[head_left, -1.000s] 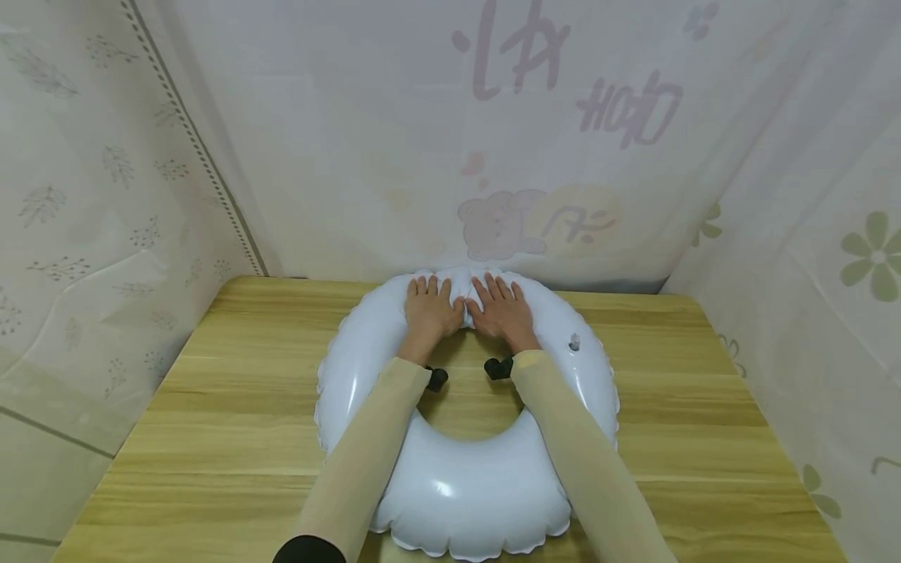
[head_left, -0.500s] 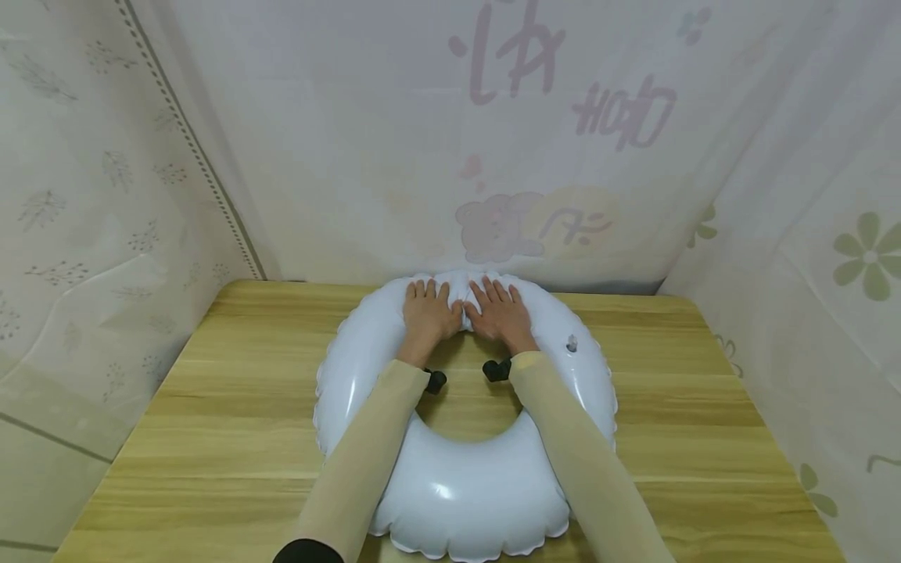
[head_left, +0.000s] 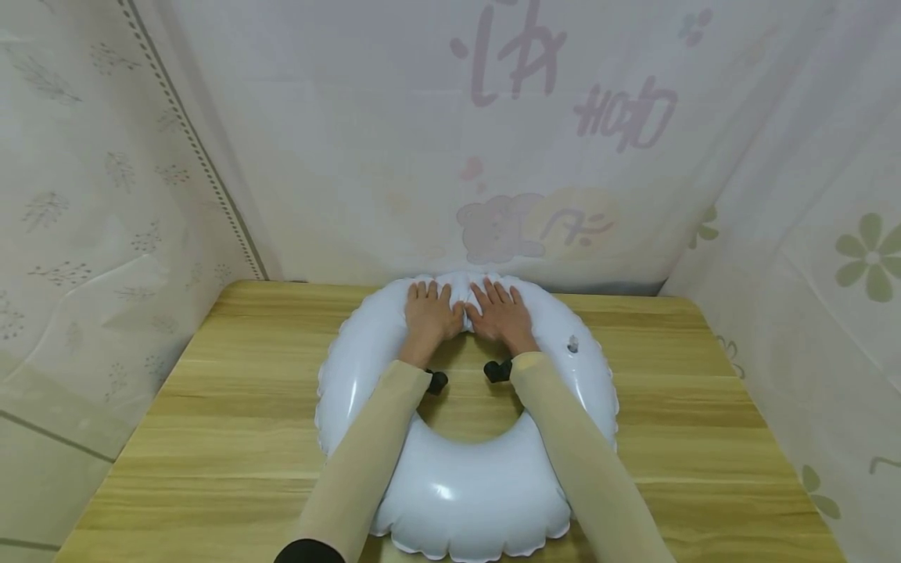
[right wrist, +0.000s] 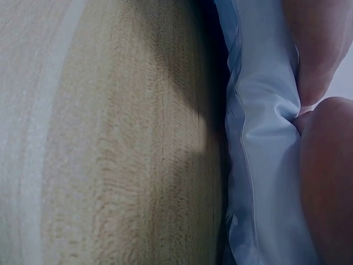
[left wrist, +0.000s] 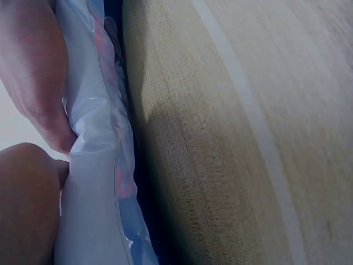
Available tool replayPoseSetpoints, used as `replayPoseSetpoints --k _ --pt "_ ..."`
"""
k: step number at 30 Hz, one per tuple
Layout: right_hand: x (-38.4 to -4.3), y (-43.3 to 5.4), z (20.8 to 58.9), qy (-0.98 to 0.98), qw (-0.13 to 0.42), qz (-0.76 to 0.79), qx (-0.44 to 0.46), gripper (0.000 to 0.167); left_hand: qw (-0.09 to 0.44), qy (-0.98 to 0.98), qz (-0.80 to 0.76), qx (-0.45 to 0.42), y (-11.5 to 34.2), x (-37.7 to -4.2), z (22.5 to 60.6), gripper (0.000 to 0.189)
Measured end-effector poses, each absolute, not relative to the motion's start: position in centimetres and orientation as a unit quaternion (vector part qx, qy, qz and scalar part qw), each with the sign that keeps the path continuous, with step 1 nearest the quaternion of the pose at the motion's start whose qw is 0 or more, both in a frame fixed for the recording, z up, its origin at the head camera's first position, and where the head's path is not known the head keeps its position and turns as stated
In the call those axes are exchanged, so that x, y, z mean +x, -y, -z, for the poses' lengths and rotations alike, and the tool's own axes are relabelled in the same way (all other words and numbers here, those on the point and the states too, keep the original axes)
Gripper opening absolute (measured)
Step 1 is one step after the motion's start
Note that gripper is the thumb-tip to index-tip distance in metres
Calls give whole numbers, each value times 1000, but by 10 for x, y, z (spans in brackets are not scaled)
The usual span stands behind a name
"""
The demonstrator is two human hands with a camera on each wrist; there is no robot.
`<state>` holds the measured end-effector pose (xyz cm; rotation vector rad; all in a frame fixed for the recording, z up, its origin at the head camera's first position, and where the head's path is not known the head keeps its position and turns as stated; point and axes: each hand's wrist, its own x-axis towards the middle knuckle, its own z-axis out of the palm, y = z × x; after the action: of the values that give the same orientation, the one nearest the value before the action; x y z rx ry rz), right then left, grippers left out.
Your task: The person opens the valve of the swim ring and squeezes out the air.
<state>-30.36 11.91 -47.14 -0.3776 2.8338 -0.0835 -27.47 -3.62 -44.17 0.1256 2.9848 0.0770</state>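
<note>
A white inflated swim ring [head_left: 464,493] with a scalloped seam lies flat on the wooden table. On its far side, my left hand [head_left: 431,317] presses down with fingers straight and pointing away. Beside it, my right hand [head_left: 503,317] presses the same stretch, fingers spread. The two thumbs nearly meet at the middle, where the ring's surface creases. Both wrist views show the dented inner wall of the ring [left wrist: 91,165] between the hands, with a transparent underside. A small clear valve [head_left: 573,344] stands up on the ring's right side.
The wooden table [head_left: 211,407] reaches out on both sides of the ring and shows through its hole. Printed cloth [head_left: 352,156] hangs behind the table and along both sides. Black wrist camera mounts [head_left: 497,370] jut into the ring's hole.
</note>
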Motion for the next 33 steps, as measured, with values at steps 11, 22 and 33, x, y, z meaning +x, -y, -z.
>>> replayPoseSetpoints --k 11,22,33 --pt "-299 -117 466 -980 148 36 -127 63 80 -996 -21 39 35 -275 440 61" --pt "-291 -115 457 -981 139 35 -132 63 89 -995 -11 38 34 -276 441 61" --pt "-296 -117 464 -980 143 37 -131 63 86 -995 -11 40 34 -277 444 61"
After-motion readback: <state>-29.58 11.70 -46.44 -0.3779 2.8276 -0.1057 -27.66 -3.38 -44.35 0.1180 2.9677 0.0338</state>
